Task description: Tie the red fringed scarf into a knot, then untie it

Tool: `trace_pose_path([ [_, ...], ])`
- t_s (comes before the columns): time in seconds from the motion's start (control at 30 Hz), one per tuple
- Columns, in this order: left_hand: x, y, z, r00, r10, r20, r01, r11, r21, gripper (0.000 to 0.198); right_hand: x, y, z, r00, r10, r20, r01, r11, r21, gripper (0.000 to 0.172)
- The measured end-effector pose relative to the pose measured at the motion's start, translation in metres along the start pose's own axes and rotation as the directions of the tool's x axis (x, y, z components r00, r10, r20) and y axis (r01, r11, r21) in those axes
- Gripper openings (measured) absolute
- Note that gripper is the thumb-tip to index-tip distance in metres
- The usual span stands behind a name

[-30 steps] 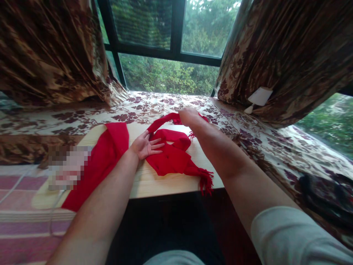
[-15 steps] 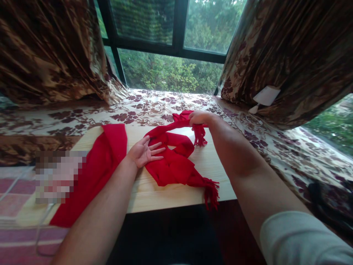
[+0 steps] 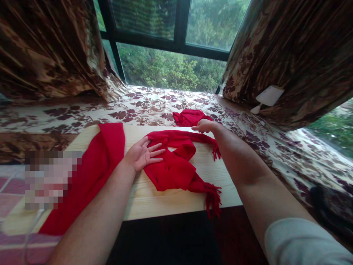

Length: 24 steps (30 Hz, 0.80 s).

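A red scarf (image 3: 176, 173) with fringed ends lies in loose folds on a pale wooden table (image 3: 138, 200). My left hand (image 3: 142, 154) rests at the scarf's left side, palm up with its fingers spread, and grips nothing. Above the table's far edge is my right hand (image 3: 204, 126), empty, its fingers stretched to the left. One fringed end of the scarf lies on the table below that hand. Just behind the right hand, a bunched red cloth (image 3: 189, 117) sits on the patterned fabric; the hand partly covers it.
Another red cloth (image 3: 102, 165) lies lengthwise on the table's left, beside a blurred-out patch. Floral fabric (image 3: 149, 99) covers the ledge under the window. A small white lamp (image 3: 269, 95) stands at the right, before a curtain (image 3: 256, 48).
My right hand has let go of the scarf's far fringed end, which has dropped flat onto the table toward the right. My left hand stays at the scarf, fingers still spread.
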<state>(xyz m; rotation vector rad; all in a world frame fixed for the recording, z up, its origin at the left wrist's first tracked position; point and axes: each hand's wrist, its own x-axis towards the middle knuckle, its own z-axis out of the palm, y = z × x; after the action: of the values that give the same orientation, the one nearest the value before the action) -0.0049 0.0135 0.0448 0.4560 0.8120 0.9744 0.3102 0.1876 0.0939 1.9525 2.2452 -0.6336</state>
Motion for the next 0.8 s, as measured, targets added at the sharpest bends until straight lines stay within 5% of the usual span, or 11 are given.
trace_pose_path([
  [0.1,-0.002,0.000,0.001,1.000,0.006,0.006,-0.006,1.000,0.005,0.052,-0.002,-0.008,0.007,0.990,-0.123,0.070,0.132,0.981,-0.142,0.043],
  [0.17,-0.003,0.000,0.002,1.000,0.011,-0.015,-0.011,1.000,0.001,0.052,-0.008,-0.015,0.015,0.964,-0.264,-0.020,0.259,0.957,-0.133,0.044],
  [0.3,-0.003,-0.006,0.009,0.993,0.062,-0.096,-0.058,0.998,0.040,0.043,-0.029,-0.028,0.039,0.803,-0.544,-0.243,0.524,0.839,-0.147,0.046],
  [0.4,0.000,-0.019,0.017,0.954,0.216,-0.208,-0.160,0.954,0.254,0.032,-0.042,-0.033,0.054,0.739,-0.632,-0.232,0.572,0.771,-0.279,0.027],
  [0.47,0.001,-0.028,0.020,0.862,0.447,-0.239,-0.252,0.788,0.562,0.028,-0.046,-0.036,0.060,0.759,-0.614,-0.215,0.527,0.774,-0.351,0.016],
  [0.5,0.002,-0.032,0.021,0.793,0.579,-0.190,-0.287,0.630,0.722,0.028,-0.047,-0.037,0.062,0.773,-0.598,-0.211,0.497,0.779,-0.383,0.015],
  [0.57,0.004,-0.037,0.019,0.671,0.741,0.025,-0.308,0.248,0.919,0.032,-0.047,-0.040,0.064,0.796,-0.570,-0.204,0.451,0.783,-0.429,0.018],
  [0.6,0.006,-0.038,0.017,0.646,0.751,0.139,-0.304,0.085,0.949,0.036,-0.047,-0.042,0.065,0.802,-0.558,-0.212,0.433,0.788,-0.438,0.019],
  [0.7,0.012,-0.041,0.007,0.704,0.634,0.322,-0.259,-0.193,0.946,0.049,-0.044,-0.046,0.062,0.800,-0.494,-0.340,0.366,0.852,-0.375,0.022],
  [0.8,0.016,-0.043,0.001,0.758,0.540,0.365,-0.199,-0.341,0.919,0.057,-0.041,-0.043,0.052,0.711,-0.373,-0.596,0.289,0.928,-0.236,0.027],
])
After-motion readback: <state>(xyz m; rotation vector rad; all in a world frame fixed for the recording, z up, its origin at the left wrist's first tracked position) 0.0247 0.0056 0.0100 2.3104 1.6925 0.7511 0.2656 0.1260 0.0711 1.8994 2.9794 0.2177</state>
